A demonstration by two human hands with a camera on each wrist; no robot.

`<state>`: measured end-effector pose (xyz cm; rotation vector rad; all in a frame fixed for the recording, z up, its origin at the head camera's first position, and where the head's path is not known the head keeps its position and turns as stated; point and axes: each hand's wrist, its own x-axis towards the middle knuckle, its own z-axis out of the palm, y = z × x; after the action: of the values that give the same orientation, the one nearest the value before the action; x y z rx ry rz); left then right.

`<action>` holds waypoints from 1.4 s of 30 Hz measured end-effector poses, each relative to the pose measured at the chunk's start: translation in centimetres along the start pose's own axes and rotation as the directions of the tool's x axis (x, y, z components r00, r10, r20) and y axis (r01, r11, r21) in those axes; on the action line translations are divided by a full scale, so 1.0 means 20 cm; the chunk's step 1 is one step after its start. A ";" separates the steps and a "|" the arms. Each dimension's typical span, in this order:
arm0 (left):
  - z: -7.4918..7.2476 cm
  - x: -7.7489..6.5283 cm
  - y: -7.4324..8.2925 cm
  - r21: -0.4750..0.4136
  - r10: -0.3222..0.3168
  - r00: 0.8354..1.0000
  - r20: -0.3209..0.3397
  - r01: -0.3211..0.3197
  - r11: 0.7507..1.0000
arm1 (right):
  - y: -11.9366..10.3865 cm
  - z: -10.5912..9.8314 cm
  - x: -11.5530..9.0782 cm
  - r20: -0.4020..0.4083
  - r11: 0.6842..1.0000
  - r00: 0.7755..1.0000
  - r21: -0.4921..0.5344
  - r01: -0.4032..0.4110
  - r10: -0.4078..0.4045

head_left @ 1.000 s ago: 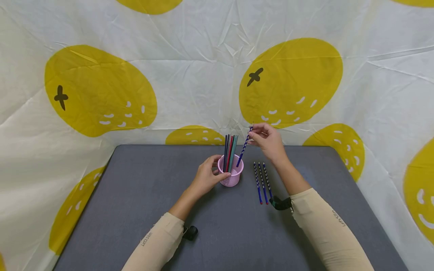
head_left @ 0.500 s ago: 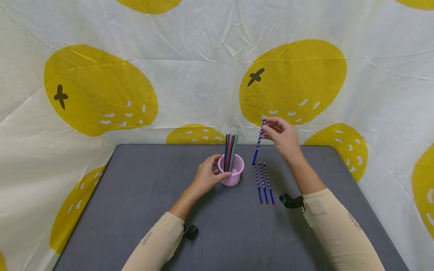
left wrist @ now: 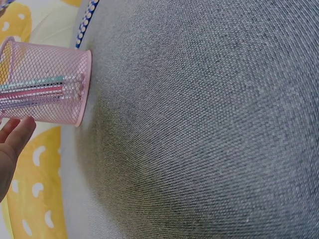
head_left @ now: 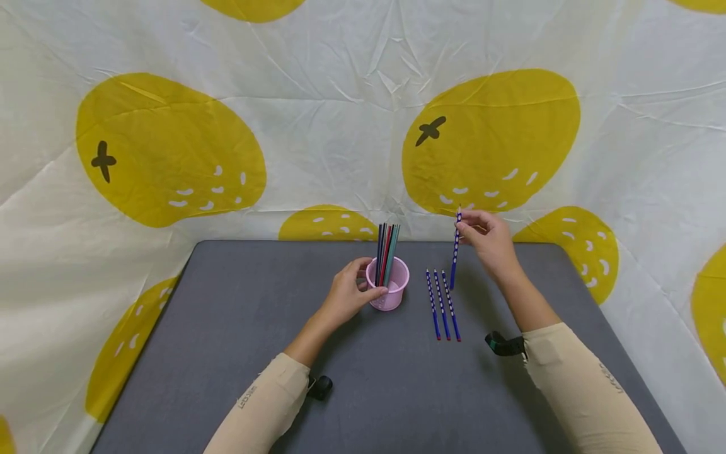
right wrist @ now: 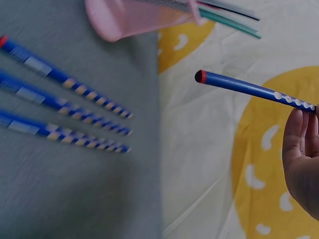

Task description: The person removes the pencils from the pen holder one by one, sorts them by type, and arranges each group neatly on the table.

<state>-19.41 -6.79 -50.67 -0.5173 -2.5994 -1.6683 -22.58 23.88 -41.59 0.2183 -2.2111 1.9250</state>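
Observation:
My left hand [head_left: 347,293] holds the pink mesh pencil cup [head_left: 389,300] at its rim, thumb at the near side. Several dark, red and teal pencils [head_left: 388,249] stand in the cup, leaning to its left side. My right hand [head_left: 489,243] pinches a blue pencil [head_left: 455,260] with white dots near its pointed upper end. That pencil hangs almost upright, its red-tipped end [right wrist: 200,76] downward. Below and left of it, three matching blue pencils [head_left: 442,306] lie side by side on the table, points toward the back.
The grey table [head_left: 255,302] ends at a back edge just beyond the cup. Behind it hangs a white cloth [head_left: 334,139] with big yellow fruit shapes. A black wrist camera [head_left: 505,344] sits under the right forearm.
My right hand has carried the blue pencil away from over the cup to the right, past the three lying pencils, then lowered it. My left hand stays at the cup.

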 end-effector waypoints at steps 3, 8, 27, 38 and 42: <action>0.00 0.00 0.00 0.002 -0.002 1.000 0.001 0.002 1.000 | 0.05 -0.03 -0.02 0.006 0.998 1.000 -0.064 -0.029 0.030; 0.00 0.00 0.01 -0.004 -0.006 1.000 0.001 0.006 1.000 | 0.13 -0.09 -0.03 0.025 0.985 0.999 -0.167 -0.036 0.041; -0.01 0.00 0.01 -0.015 -0.005 1.000 -0.001 0.005 1.000 | 0.47 -0.15 -0.09 0.084 0.848 0.964 -0.499 -0.180 0.254; 0.00 0.00 0.01 -0.013 -0.008 1.000 -0.002 0.008 1.000 | 0.55 -0.12 -0.12 0.142 0.816 0.915 -0.518 -0.256 0.377; -0.01 0.00 0.01 -0.007 -0.012 1.000 -0.002 0.012 1.000 | 0.56 -0.11 -0.13 0.134 0.804 0.903 -0.520 -0.287 0.409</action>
<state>-19.35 -6.88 -50.49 -0.5012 -2.6012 -1.6816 -22.75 27.68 -52.72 -0.0520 -3.0007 1.4565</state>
